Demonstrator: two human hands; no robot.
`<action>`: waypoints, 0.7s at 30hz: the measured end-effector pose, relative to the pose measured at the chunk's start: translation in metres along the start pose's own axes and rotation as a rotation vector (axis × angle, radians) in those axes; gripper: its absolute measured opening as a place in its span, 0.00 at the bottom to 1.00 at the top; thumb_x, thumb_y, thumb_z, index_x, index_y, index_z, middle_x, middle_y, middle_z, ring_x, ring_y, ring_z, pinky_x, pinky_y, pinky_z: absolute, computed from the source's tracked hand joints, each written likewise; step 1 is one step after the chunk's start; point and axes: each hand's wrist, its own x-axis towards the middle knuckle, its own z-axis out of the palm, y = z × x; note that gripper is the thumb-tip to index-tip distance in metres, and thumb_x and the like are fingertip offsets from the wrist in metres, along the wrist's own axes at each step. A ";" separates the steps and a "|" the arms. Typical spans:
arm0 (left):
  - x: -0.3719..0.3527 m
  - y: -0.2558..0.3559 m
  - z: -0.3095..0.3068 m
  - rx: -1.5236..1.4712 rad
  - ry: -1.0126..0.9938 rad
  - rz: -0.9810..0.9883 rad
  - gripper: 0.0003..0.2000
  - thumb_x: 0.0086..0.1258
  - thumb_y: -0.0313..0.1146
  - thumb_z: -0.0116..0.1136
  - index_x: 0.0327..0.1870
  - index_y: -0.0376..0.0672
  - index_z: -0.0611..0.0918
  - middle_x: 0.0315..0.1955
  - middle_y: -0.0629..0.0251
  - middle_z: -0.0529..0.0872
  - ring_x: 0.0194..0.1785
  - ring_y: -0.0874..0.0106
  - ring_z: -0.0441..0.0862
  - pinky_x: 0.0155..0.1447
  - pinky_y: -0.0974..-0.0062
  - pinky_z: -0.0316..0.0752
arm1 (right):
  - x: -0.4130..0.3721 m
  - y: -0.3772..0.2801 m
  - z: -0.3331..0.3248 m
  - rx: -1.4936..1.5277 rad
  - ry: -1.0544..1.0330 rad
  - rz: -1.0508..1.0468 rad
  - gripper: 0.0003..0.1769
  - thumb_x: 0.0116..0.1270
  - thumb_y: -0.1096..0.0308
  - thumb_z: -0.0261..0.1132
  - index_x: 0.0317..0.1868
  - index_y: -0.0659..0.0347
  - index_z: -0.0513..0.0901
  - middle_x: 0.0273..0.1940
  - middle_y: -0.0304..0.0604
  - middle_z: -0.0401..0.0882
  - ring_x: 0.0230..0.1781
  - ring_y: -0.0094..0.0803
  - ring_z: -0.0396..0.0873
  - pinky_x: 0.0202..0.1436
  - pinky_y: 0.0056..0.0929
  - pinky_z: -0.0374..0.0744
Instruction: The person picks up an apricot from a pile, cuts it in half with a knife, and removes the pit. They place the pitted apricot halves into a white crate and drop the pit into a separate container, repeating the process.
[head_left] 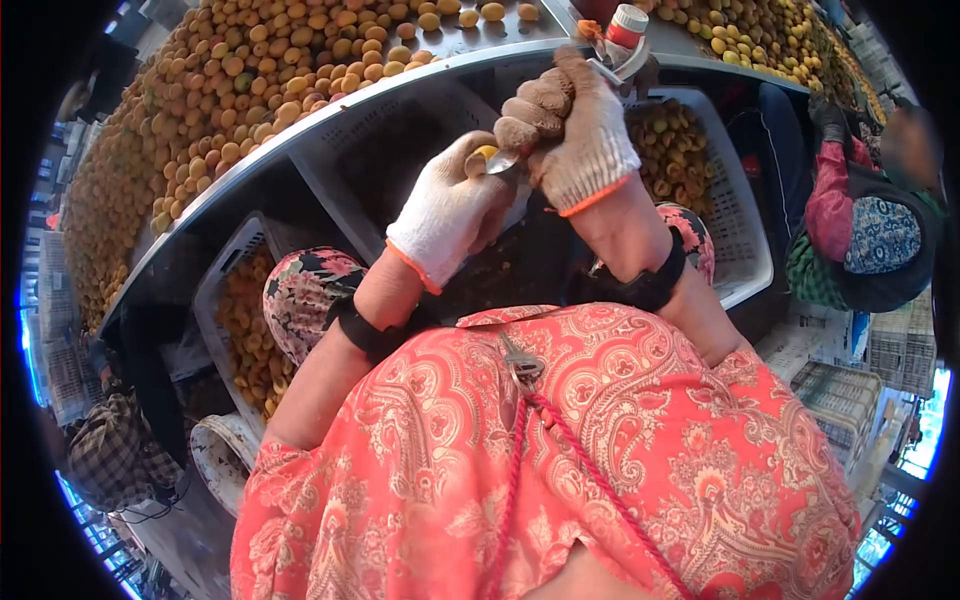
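Both my hands wear white knitted gloves with brown-stained fingers and meet above my lap, in front of the metal table edge. My left hand (452, 205) has its fingers closed around a small yellow-orange fruit (487, 152). My right hand (575, 135) is wrapped round a knife, whose short metal blade (503, 162) lies against the fruit. Most of the knife's handle is hidden in the glove. Just beyond my right hand, a bottle with a red label and white cap (627, 26) stands on the table edge.
Many apricot-like fruits (250, 60) cover the metal table (480, 38). A white crate (745, 215) of cut fruit sits at the right, another (208, 305) at the left. A white bucket (222, 460) stands lower left. One person (870, 220) is at right, another (115, 450) at left.
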 end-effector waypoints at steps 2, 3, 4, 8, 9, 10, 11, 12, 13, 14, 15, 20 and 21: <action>-0.004 0.005 0.000 0.007 0.016 -0.038 0.12 0.64 0.24 0.61 0.48 0.40 0.79 0.26 0.69 0.79 0.22 0.82 0.74 0.22 0.83 0.66 | -0.007 -0.004 0.004 -0.090 -0.101 -0.230 0.23 0.77 0.60 0.57 0.21 0.51 0.65 0.17 0.31 0.58 0.14 0.25 0.54 0.20 0.28 0.55; -0.007 0.007 0.001 0.011 0.031 -0.081 0.12 0.64 0.24 0.61 0.48 0.41 0.79 0.24 0.71 0.77 0.18 0.83 0.71 0.17 0.85 0.60 | -0.010 -0.011 -0.003 -0.257 -0.219 -0.314 0.17 0.76 0.61 0.59 0.26 0.53 0.73 0.21 0.31 0.66 0.16 0.21 0.58 0.21 0.25 0.59; -0.011 0.012 0.001 0.015 0.030 -0.078 0.12 0.64 0.24 0.61 0.48 0.41 0.79 0.24 0.71 0.77 0.18 0.83 0.71 0.17 0.85 0.60 | -0.012 -0.020 -0.012 -0.531 -0.279 -0.347 0.06 0.74 0.65 0.61 0.39 0.56 0.81 0.25 0.31 0.72 0.18 0.17 0.63 0.24 0.22 0.64; -0.024 0.020 -0.004 0.080 -0.035 -0.149 0.12 0.63 0.23 0.60 0.47 0.39 0.78 0.24 0.71 0.76 0.20 0.82 0.72 0.18 0.83 0.61 | -0.036 -0.004 -0.005 -1.496 -0.445 -0.378 0.17 0.67 0.71 0.65 0.56 0.61 0.82 0.36 0.43 0.84 0.37 0.27 0.82 0.45 0.26 0.80; -0.025 0.018 -0.006 0.081 -0.061 -0.160 0.12 0.61 0.24 0.61 0.47 0.39 0.78 0.24 0.71 0.76 0.19 0.82 0.72 0.18 0.83 0.62 | -0.034 0.001 -0.016 -1.611 -0.475 -0.451 0.18 0.66 0.71 0.65 0.56 0.61 0.82 0.38 0.46 0.84 0.40 0.34 0.83 0.47 0.29 0.81; -0.027 0.018 -0.007 0.082 -0.086 -0.166 0.13 0.60 0.25 0.61 0.46 0.38 0.78 0.25 0.70 0.77 0.19 0.82 0.71 0.18 0.83 0.62 | -0.030 0.005 -0.025 -1.726 -0.509 -0.528 0.19 0.64 0.71 0.66 0.56 0.61 0.81 0.40 0.50 0.85 0.43 0.41 0.85 0.49 0.32 0.82; -0.030 0.019 -0.007 0.082 -0.083 -0.157 0.13 0.60 0.25 0.61 0.46 0.38 0.78 0.25 0.70 0.77 0.19 0.82 0.71 0.18 0.83 0.62 | -0.033 0.007 -0.019 -1.720 -0.521 -0.528 0.22 0.59 0.73 0.66 0.56 0.60 0.82 0.43 0.53 0.84 0.43 0.49 0.84 0.48 0.36 0.82; -0.035 0.021 -0.006 0.064 -0.082 -0.170 0.12 0.61 0.26 0.61 0.46 0.39 0.78 0.25 0.70 0.77 0.19 0.82 0.72 0.18 0.83 0.62 | -0.034 0.008 -0.018 -1.720 -0.534 -0.532 0.22 0.59 0.73 0.66 0.56 0.60 0.82 0.43 0.53 0.84 0.43 0.49 0.84 0.48 0.36 0.82; -0.040 0.024 -0.007 0.047 -0.077 -0.185 0.12 0.61 0.26 0.62 0.46 0.40 0.78 0.25 0.71 0.77 0.20 0.82 0.72 0.18 0.83 0.62 | -0.035 0.009 -0.019 -1.776 -0.589 -0.647 0.23 0.57 0.74 0.66 0.55 0.59 0.82 0.42 0.52 0.83 0.42 0.48 0.84 0.48 0.37 0.82; -0.043 0.024 -0.009 0.050 -0.063 -0.176 0.12 0.61 0.26 0.62 0.46 0.40 0.78 0.25 0.71 0.77 0.20 0.82 0.72 0.18 0.83 0.62 | -0.035 0.011 -0.018 -1.825 -0.647 -0.766 0.23 0.56 0.74 0.66 0.55 0.59 0.82 0.41 0.51 0.82 0.41 0.48 0.83 0.47 0.37 0.82; -0.044 0.022 -0.012 -0.011 -0.080 -0.219 0.12 0.63 0.27 0.62 0.47 0.41 0.78 0.26 0.71 0.77 0.21 0.83 0.73 0.18 0.84 0.62 | -0.036 0.013 -0.014 -1.787 -0.687 -0.803 0.24 0.54 0.75 0.66 0.54 0.59 0.83 0.39 0.50 0.80 0.40 0.49 0.82 0.45 0.38 0.81; -0.056 0.020 -0.023 -0.164 -0.143 -0.152 0.09 0.71 0.35 0.62 0.46 0.44 0.79 0.26 0.70 0.79 0.19 0.80 0.75 0.17 0.84 0.62 | -0.038 0.032 -0.004 -1.697 -0.582 -0.646 0.17 0.58 0.77 0.66 0.50 0.66 0.80 0.40 0.53 0.82 0.41 0.50 0.83 0.45 0.37 0.81; -0.055 0.016 -0.019 -0.189 -0.063 -0.144 0.09 0.72 0.37 0.61 0.45 0.44 0.79 0.26 0.69 0.79 0.19 0.80 0.75 0.17 0.84 0.62 | -0.040 0.033 0.001 -1.788 -0.589 -0.705 0.15 0.61 0.76 0.67 0.49 0.65 0.80 0.40 0.54 0.81 0.41 0.51 0.83 0.46 0.37 0.81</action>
